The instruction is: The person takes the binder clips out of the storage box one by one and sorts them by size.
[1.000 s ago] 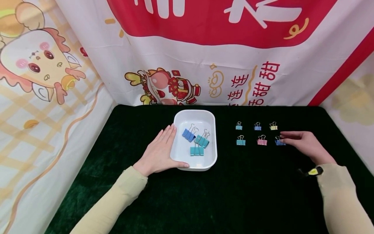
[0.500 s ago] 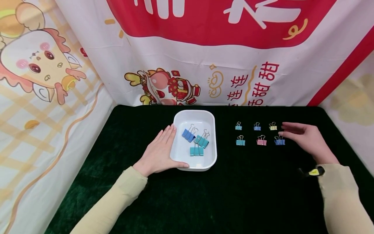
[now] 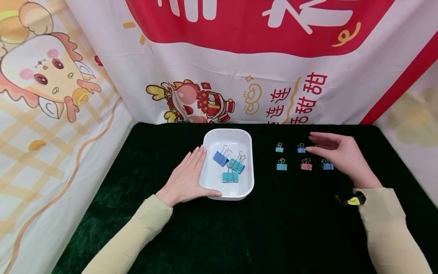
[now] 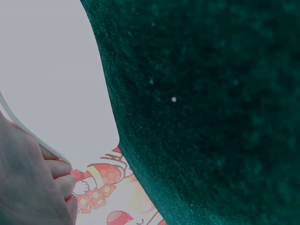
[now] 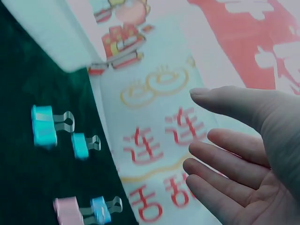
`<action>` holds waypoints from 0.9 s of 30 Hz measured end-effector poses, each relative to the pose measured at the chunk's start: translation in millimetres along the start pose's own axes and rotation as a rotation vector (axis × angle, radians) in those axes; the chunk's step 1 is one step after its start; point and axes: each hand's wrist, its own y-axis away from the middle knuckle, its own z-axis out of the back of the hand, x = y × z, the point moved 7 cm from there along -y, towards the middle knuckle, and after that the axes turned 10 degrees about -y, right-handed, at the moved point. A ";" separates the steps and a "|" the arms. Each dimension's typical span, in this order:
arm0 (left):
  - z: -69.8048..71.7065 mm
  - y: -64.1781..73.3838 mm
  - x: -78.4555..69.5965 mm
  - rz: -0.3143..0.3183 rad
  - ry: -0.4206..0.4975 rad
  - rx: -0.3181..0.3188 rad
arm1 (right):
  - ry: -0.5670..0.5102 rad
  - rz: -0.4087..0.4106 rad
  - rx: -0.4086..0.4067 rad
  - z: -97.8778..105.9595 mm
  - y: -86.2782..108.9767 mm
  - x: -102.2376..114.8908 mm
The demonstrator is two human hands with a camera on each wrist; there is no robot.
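My left hand (image 3: 188,177) lies along the left side of a white tray (image 3: 236,137), fingers straight on its rim and thumb at the near edge. Inside are blue (image 3: 221,157) and teal (image 3: 230,177) binder clips. With fingers extended and nothing between them, my right hand (image 3: 345,156) hovers over the right end of two rows of clips. It mostly hides the yellow clip in the back row. Beside the thumb tip is a small blue clip (image 3: 301,150); below the palm, another blue clip (image 3: 327,166). The right wrist view shows the thumb apart from the fingers (image 5: 218,164).
Farther left in the rows stand a small teal clip (image 3: 279,150), a larger teal clip (image 3: 282,167) and a pink clip (image 3: 306,166). Dark green cloth (image 3: 273,228) covers the table. A printed curtain (image 3: 212,61) hangs along its back edge.
My right hand has left the blue clip in the front row, risen and moved back and left over the yellow clip. The left hand and tray have stayed put.
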 end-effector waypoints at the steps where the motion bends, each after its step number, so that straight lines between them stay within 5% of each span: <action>1: 0.0 0.0 0.1 0.000 -0.001 0.000 | -0.010 0.006 0.009 -4.5 -0.9 4.3; 11: -0.2 -0.3 0.9 -0.008 0.008 0.006 | -0.036 0.046 0.115 -59.3 -10.7 36.8; 27: -2.4 -1.1 1.7 0.007 0.007 0.016 | -0.107 0.146 0.298 -142.3 -14.8 57.9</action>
